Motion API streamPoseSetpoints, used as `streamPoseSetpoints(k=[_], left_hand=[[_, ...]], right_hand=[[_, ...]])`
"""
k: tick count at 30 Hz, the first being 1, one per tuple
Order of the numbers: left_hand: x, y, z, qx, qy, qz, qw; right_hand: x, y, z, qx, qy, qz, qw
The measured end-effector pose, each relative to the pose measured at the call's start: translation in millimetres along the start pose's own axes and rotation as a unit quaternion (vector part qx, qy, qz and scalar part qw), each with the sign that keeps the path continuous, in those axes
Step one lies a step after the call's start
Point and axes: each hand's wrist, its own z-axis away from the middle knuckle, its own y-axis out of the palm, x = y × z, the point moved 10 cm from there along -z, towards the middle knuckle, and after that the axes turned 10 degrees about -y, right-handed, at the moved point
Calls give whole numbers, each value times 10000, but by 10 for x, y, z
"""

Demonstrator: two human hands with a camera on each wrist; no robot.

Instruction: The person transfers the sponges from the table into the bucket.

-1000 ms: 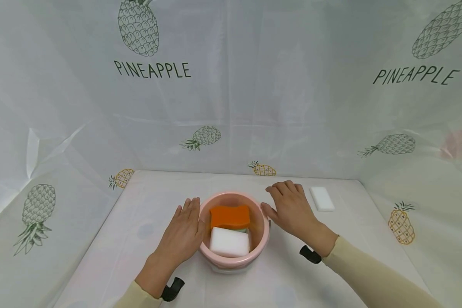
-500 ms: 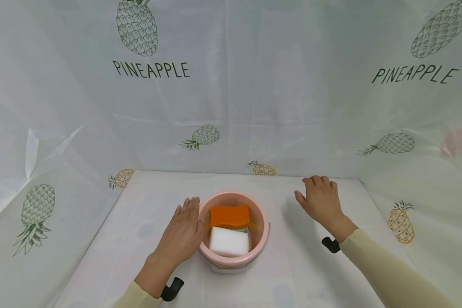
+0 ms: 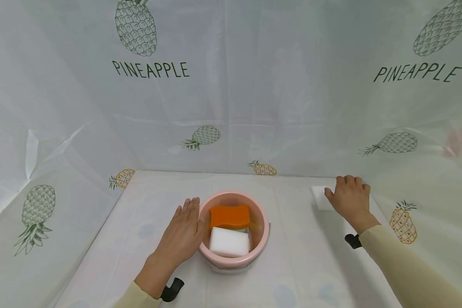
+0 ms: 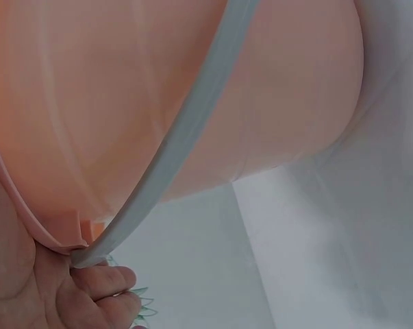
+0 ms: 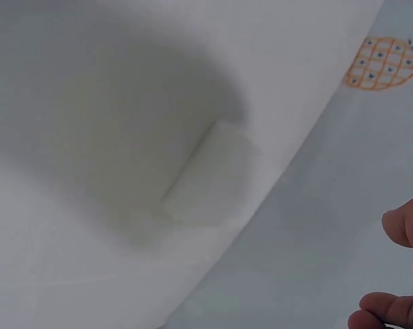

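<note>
A pink bucket [image 3: 232, 261] stands mid-table. In it lie an orange sponge [image 3: 229, 216], a white sponge block [image 3: 229, 242] and a sliver of something green between them. My left hand [image 3: 180, 234] rests flat against the bucket's left rim, fingers extended. The left wrist view shows its palm right at the rim, near the end of the grey handle [image 4: 166, 159]. At the far right, my right hand [image 3: 350, 200] hovers with loosely bent fingers and nothing in its grasp. It partly covers a second white sponge block [image 3: 320, 198], which lies in its shadow in the right wrist view.
A pale cloth [image 3: 288, 261] covers the table. Behind and beside it hang sheets [image 3: 292, 107] printed with pineapples, meeting the table's back and side edges. A black strap piece [image 3: 172, 290] sits at the left wrist, another [image 3: 353, 241] at the right.
My right hand has left the bucket's right rim and travelled right across the table to over the loose white sponge block. My left hand and the bucket have stayed put.
</note>
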Motion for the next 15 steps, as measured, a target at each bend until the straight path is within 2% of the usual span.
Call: streamPoseSetpoints(k=[5,15], left_hand=[[8,-10,5,-1,-10,33,10000],[26,17,1,128,-102,64,9998]], right_hand=[[-127,162,41,131,194,-56,9997],[-124,591,147,658,408,-202,9968]])
